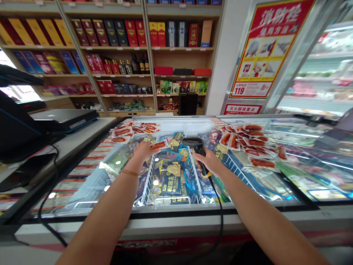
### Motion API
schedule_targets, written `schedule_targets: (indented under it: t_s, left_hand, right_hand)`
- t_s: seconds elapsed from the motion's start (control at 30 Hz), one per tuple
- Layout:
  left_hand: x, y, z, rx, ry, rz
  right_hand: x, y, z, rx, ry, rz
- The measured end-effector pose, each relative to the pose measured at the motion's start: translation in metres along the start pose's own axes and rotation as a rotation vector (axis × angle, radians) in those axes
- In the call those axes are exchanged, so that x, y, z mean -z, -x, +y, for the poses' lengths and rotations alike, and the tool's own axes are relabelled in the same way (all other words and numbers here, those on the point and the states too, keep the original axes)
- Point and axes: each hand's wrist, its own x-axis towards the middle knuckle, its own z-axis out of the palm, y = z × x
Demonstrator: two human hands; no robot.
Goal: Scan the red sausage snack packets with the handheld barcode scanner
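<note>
My left hand [143,150] grips one end of a vacuum-packed sausage [159,145], held over the glass top of a chest freezer. In my right hand [209,161] is a black barcode scanner [203,167], its head tipped toward the left and its cord trailing down over the freezer's front edge. A pile of packed sausages [252,141] lies on the glass to the right of the scanner. A smaller group of packed sausages [122,131] rests on the glass beyond my left hand.
Beneath the glass are wire baskets with bagged frozen goods [172,176]. A dark checkout device [19,121] and a flat scale-like unit [66,119] stand on the left counter [91,138]. Shelves of boxed goods [110,33] line the back wall. A black cable [41,206] hangs at left.
</note>
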Motion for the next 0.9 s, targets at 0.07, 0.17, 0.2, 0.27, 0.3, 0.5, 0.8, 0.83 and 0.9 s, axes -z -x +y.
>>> schedule_targets:
  t_s: [0.07,0.17,0.2,0.27,0.3,0.5,0.8,0.83,0.9]
  left_hand:
    - [-0.001,0.005,0.002,-0.018,-0.031,0.01]
    - [0.0,0.006,0.003,-0.051,-0.029,0.025]
    - [0.0,0.006,0.004,-0.061,-0.017,0.026]
    - [0.002,0.005,0.005,-0.063,0.029,-0.003]
    - [0.002,0.006,0.007,-0.055,0.059,-0.03]
    - [0.002,0.014,0.024,-0.136,0.176,-0.074]
    - [0.004,0.017,0.033,-0.053,0.226,-0.117]
    - [0.005,0.018,0.033,-0.018,0.32,-0.102]
    - [0.005,0.02,0.033,0.069,0.606,-0.075]
  right_hand:
    - [-0.001,0.001,-0.001,-0.006,0.003,-0.003]
    - [-0.001,0.001,-0.001,-0.005,0.022,-0.01]
    - [-0.002,0.001,0.0,-0.004,0.029,-0.012]
    - [-0.001,0.0,0.001,0.0,0.04,-0.016]
    - [-0.001,0.0,0.001,0.001,0.044,-0.015]
    - [-0.003,0.001,0.0,0.024,0.092,-0.019]
    - [-0.006,0.004,-0.001,0.019,0.097,-0.042]
    - [-0.006,0.004,-0.001,0.018,0.1,-0.044]
    - [-0.006,0.004,-0.001,0.023,0.108,-0.052]
